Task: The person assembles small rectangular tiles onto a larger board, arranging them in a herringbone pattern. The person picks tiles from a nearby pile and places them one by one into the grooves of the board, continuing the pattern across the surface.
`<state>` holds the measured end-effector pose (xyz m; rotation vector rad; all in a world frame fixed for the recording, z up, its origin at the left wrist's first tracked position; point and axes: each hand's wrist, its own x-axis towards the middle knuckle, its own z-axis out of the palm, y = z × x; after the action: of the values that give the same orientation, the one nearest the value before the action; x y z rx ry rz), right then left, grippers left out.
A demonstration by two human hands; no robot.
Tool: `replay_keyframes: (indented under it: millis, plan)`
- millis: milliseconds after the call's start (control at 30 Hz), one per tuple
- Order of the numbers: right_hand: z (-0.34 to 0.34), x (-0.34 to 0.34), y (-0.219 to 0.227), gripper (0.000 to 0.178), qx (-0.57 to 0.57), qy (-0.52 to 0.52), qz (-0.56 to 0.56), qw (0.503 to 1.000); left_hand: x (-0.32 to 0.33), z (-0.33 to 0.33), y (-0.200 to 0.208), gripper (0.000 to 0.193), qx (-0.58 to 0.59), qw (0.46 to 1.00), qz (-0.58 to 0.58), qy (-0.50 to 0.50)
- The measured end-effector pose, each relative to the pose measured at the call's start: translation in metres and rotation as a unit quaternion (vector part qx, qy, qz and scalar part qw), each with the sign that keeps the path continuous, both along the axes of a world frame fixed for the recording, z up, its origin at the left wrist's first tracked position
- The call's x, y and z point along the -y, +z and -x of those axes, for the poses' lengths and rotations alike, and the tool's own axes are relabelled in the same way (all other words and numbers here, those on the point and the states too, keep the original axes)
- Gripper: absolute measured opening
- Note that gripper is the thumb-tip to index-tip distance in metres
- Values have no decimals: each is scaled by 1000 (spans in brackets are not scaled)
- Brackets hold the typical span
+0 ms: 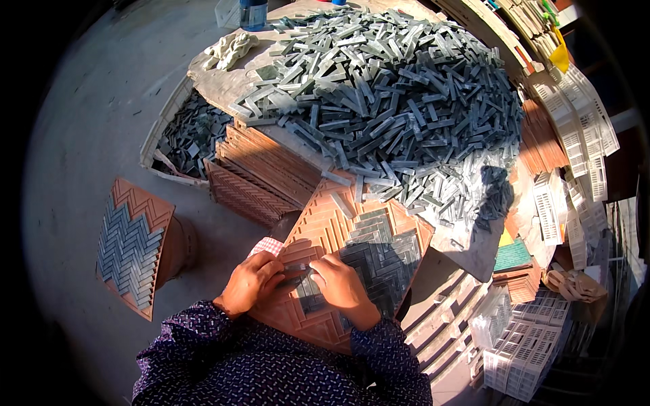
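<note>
A terracotta-coloured mould tray [318, 227] with herringbone grooves lies tilted in front of me. Dark grey-green stone strips [379, 260] fill many grooves on its right side. Over its lower left part my two hands come close together. My left hand [249, 287] has curled fingers on one end of a small stone strip [295, 272]; my right hand [342, 287] pinches the other end between thumb and fingers. Some fingertips are hidden. One loose strip [342, 205] lies across the grooves at the tray's far side.
A big heap of stone strips [406, 101] covers the table beyond the tray. Stacked moulds [261, 169], a crate of dark pieces [193, 128] and a partly filled mould on a stool [132, 250] stand left. White plastic crates [528, 352] are at right. Gloves [230, 51] lie far left.
</note>
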<state>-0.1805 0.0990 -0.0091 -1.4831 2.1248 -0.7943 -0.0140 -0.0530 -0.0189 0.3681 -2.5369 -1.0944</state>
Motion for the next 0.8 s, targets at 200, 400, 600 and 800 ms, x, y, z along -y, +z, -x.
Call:
replay_keyframes:
  millis: [200, 400, 600, 800]
  plan:
    - [-5, -3, 9, 28, -46, -17, -11, 999, -5, -1, -2, 25, -5, 1000, 13, 7]
    - [1, -8, 8, 29, -4, -38, 40, 998, -4, -7, 1, 24, 4, 1000, 1, 2]
    - [13, -2, 16, 25, 13, -46, 60, 997, -2, -9, 5, 25, 43, 999, 7, -21]
    - [0, 10, 10, 21, -1, 20, 81, 996, 3, -9, 9, 24, 37, 998, -43, 19]
